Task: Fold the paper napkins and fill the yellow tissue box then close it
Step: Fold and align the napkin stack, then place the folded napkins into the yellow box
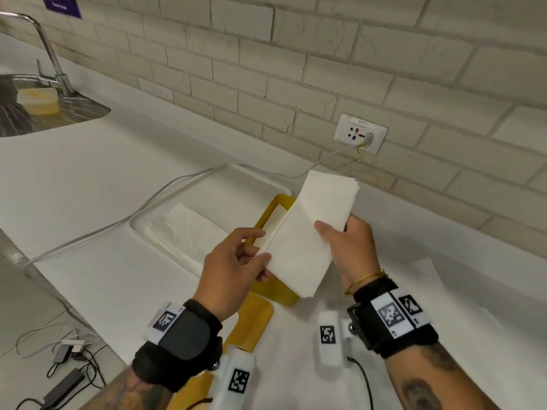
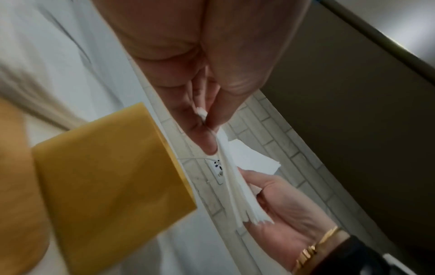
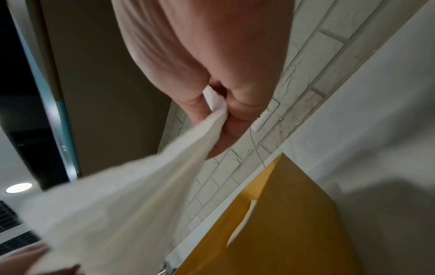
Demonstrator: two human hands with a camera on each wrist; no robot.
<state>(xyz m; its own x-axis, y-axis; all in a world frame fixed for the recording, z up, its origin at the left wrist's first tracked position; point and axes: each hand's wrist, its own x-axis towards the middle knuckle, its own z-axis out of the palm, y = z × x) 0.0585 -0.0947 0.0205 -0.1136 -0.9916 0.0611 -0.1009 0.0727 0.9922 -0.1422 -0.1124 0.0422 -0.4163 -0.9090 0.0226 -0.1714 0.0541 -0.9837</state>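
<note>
White counter point(image 1: 88, 179), white tray point(image 1: 225, 176) holding loose napkins point(image 1: 183, 229). Yellow tissue box point(image 1: 268, 214) open beside the tray, lid point(image 1: 254, 324) flat in front of it. Folded napkin stack point(image 1: 307, 232) held above the box, long axis running near-left to far-right toward the wall. Left hand point(image 1: 233, 267) pinches the near-left edge, right hand point(image 1: 352, 247) grips the right edge. Left wrist view alone shows the stack's ragged layered edge.

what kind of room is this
Most likely a kitchen or pantry counter: a steel sink with a curved metal tap, a yellow sponge beside it, and a white brick-tiled wall with a power socket.
</note>
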